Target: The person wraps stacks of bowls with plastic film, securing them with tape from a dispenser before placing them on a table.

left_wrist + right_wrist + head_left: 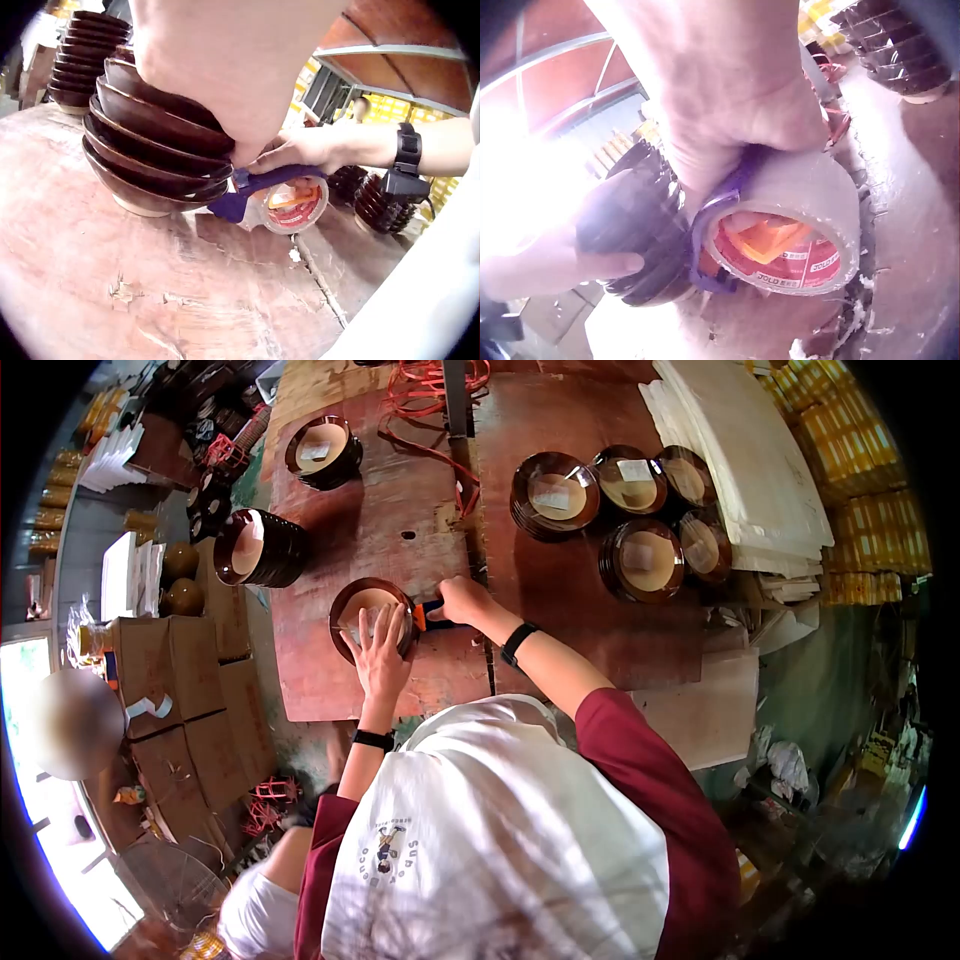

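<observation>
A stack of dark brown glazed bowls (142, 142) stands near the front edge of the table. Over its top lies my left hand (378, 650), fingers straight and spread across the pale inside of the uppermost bowl. My right hand (466, 603) grips a blue-purple tape dispenser (705, 251) just right of the stack. On the dispenser sits a wide roll of clear tape (829, 195), its red printed core and an orange part showing. The dispenser's front end is right at the side of the bowls in both wrist views.
Two more bowl stacks (262, 550) stand along the table's left side. Several stacks (640, 560) crowd the right, beside white sheets (735, 460). A gap between boards runs down the reddish tabletop (400, 490). Red strapping (430, 390) lies at the back; cardboard boxes (190, 670) stand left.
</observation>
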Demonstrator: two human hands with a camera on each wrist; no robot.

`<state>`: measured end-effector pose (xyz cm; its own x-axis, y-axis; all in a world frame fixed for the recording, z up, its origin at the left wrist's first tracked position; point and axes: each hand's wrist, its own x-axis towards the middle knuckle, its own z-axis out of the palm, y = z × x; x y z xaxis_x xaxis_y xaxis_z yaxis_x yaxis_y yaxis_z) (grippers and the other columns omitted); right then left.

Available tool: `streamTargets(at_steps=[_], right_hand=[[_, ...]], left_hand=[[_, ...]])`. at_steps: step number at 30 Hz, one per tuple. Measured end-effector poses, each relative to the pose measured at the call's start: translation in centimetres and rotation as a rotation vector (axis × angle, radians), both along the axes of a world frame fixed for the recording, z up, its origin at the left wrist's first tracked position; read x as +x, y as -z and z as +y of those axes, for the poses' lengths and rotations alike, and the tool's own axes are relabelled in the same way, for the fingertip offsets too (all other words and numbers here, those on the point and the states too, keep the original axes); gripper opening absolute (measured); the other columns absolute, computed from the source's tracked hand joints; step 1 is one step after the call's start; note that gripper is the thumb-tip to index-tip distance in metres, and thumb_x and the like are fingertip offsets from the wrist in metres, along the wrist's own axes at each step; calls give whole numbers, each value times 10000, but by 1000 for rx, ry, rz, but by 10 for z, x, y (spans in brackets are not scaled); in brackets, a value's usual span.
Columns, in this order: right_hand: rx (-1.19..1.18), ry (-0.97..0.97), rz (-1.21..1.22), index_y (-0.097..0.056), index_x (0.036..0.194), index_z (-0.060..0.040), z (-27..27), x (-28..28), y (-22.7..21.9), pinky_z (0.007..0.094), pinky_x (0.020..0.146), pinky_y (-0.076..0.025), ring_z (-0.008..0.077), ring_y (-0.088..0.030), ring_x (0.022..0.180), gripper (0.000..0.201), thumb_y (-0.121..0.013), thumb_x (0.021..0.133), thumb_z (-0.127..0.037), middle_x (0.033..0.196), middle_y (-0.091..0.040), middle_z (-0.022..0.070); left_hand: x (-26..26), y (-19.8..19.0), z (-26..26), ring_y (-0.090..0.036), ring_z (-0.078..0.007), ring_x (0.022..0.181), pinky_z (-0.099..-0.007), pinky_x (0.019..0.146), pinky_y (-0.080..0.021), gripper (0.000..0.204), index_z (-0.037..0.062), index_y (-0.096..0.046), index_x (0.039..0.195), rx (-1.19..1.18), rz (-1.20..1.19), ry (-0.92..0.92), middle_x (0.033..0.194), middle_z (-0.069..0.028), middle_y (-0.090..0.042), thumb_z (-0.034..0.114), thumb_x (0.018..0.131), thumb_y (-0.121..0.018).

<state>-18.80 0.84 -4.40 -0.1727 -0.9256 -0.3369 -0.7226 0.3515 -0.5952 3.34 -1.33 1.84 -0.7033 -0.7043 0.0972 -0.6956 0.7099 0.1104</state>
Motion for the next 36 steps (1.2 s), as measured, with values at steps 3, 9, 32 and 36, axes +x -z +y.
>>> streamTargets(at_steps=[3,9,32,36], right_hand=[[-10,-32,33,-737,957,25,2,-1,-13,486,817,-568,424,-703,933,497,-835,780,-429,962,-720,255],[10,-47,83,-732,946,43,0,5,-24,477,810,-575,419,-705,938,497,-828,799,-423,948,-721,254],[-133,-2,153,-761,873,13,-2,14,3,448,732,-592,386,-733,829,368,-818,787,-340,847,-731,235],[-176,8,113,-761,885,15,12,7,-3,452,748,-592,391,-730,843,443,-813,799,-417,861,-731,239]], left_hand=[[0,-1,0,-291,-327,1514,-709,1194,-128,759,271,-459,1527,-11,-11,8,1539,1,-473,327,842,-780],[-1,-1,2,-296,-333,1510,-699,1203,-116,775,270,-452,1534,-34,3,25,1527,-4,-482,322,835,-784],[-4,7,4,-268,-320,1527,-721,1187,-126,742,293,-443,1539,-20,-58,-7,1552,21,-458,390,868,-745],[-5,11,5,-289,-334,1511,-733,1175,-144,776,240,-461,1527,-38,-38,8,1541,-10,-467,354,832,-788]])
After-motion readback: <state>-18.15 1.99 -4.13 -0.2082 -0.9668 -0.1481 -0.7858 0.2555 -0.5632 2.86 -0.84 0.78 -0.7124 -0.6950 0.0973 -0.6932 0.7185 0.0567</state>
